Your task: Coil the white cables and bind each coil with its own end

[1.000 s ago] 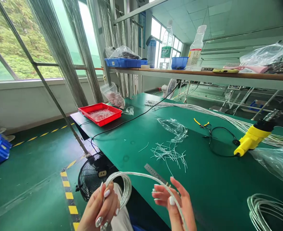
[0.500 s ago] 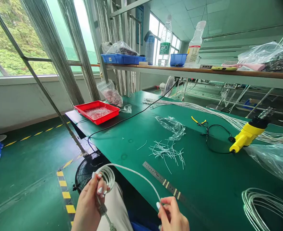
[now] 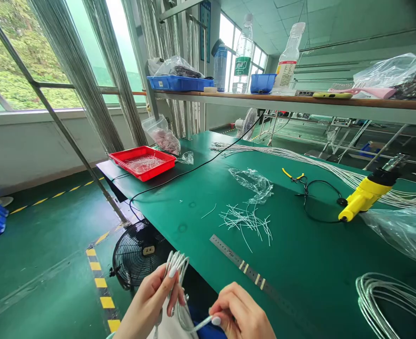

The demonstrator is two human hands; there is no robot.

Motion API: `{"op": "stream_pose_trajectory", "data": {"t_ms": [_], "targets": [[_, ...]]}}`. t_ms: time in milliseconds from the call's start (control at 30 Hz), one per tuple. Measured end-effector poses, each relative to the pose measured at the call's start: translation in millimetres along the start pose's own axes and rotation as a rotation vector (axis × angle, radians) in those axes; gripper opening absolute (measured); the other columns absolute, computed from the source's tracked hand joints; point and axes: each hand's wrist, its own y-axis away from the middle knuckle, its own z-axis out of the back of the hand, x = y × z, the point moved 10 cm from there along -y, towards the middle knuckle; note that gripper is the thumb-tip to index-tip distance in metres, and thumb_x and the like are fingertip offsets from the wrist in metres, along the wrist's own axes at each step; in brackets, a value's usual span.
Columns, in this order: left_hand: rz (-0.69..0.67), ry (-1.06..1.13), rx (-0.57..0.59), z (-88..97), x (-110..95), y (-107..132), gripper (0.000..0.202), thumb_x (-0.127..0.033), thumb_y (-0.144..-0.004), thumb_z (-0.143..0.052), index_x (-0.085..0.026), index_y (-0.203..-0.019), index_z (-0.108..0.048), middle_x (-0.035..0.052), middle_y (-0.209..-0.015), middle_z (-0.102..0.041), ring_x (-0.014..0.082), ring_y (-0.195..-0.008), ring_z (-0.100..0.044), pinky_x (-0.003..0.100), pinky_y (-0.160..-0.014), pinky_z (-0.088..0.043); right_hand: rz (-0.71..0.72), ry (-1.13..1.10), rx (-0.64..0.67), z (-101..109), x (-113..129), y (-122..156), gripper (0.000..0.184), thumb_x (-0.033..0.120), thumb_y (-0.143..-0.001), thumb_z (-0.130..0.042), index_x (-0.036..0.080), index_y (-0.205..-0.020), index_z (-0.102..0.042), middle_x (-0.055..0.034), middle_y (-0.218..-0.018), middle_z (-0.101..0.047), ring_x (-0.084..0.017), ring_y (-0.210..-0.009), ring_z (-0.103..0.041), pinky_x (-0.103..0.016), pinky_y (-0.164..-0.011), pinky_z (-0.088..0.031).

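Observation:
My left hand point(image 3: 150, 301) is closed around a small coil of white cable point(image 3: 178, 266), held upright near the front edge of the green table point(image 3: 310, 268). At the bottom centre, my right hand point(image 3: 242, 314) pinches the free end of that cable between thumb and fingers. Both hands are close together, just below the table edge. A steel ruler point(image 3: 245, 269) lies on the table right above my right hand. Cut white wire pieces point(image 3: 247, 220) are scattered beyond it.
A red tray point(image 3: 142, 162) of wire bits sits at the table's far left corner. A yellow heat gun point(image 3: 365, 195), yellow pliers point(image 3: 292, 175), a black cord and plastic bags lie to the right. A wire coil point(image 3: 391, 299) is at the right front. A floor fan point(image 3: 137, 254) stands below.
The long loop of cable between my hands has been wound in; the coil in my left hand is tighter, and my right hand has come close beside it.

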Motion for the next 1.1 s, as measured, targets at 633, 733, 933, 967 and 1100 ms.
{"op": "stream_pose_trajectory", "data": {"t_ms": [633, 733, 933, 967, 1100], "targets": [[0.147, 0.144, 0.246, -34.8, 21, 14, 0.036, -0.054, -0.09, -0.056, -0.022, -0.078, -0.067, 0.0041, -0.065, -0.07, 0.0185, -0.062, -0.062, 0.027, -0.066, -0.047, -0.364, -0.542, 0.084, 2, -8, -46, 0.05, 0.066, -0.089, -0.05, 0.018, -0.079, -0.061, -0.004, -0.08, -0.06, -0.014, -0.066, -0.059, -0.023, -0.059, -0.054], [0.154, 0.152, 0.238, -40.6, 17, 14, 0.035, -0.055, -0.087, -0.061, -0.021, -0.077, -0.066, 0.003, -0.061, -0.069, 0.0169, -0.06, -0.06, 0.026, -0.064, -0.046, -0.312, -0.456, 0.069, 5, -1, -54, 0.05, 0.065, -0.089, -0.05, 0.018, -0.077, -0.063, -0.004, -0.078, -0.062, -0.014, -0.067, -0.059, -0.023, -0.061, -0.052], [0.209, 0.261, 0.224, -52.0, 21, 20, 0.039, -0.058, -0.082, -0.065, -0.021, -0.071, -0.062, 0.0013, -0.046, -0.062, 0.0131, -0.047, -0.049, 0.024, -0.054, -0.042, -0.311, -0.445, 0.062, 4, -1, -63, 0.048, 0.063, -0.09, -0.051, 0.017, -0.08, -0.064, -0.0062, -0.082, -0.068, -0.016, -0.07, -0.062, -0.022, -0.056, -0.053], [0.221, 0.29, 0.216, -52.8, 23, 21, 0.04, -0.058, -0.081, -0.067, -0.02, -0.069, -0.06, 0.0005, -0.044, -0.06, 0.0114, -0.045, -0.045, 0.022, -0.052, -0.039, -0.319, -0.46, 0.068, 3, -2, -64, 0.049, 0.064, -0.089, -0.052, 0.017, -0.081, -0.064, -0.0059, -0.081, -0.067, -0.015, -0.066, -0.062, -0.022, -0.052, -0.052], [0.272, 0.433, 0.248, -60.1, 30, 22, 0.044, -0.059, -0.077, -0.071, -0.019, -0.067, -0.056, -0.0042, -0.035, -0.05, 0.0066, -0.039, -0.029, 0.02, -0.05, -0.037, -0.301, -0.445, 0.025, 7, -5, -70, 0.049, 0.066, -0.085, -0.056, 0.018, -0.082, -0.066, -0.0031, -0.074, -0.065, -0.014, -0.058, -0.057, -0.021, -0.044, -0.046]]}}
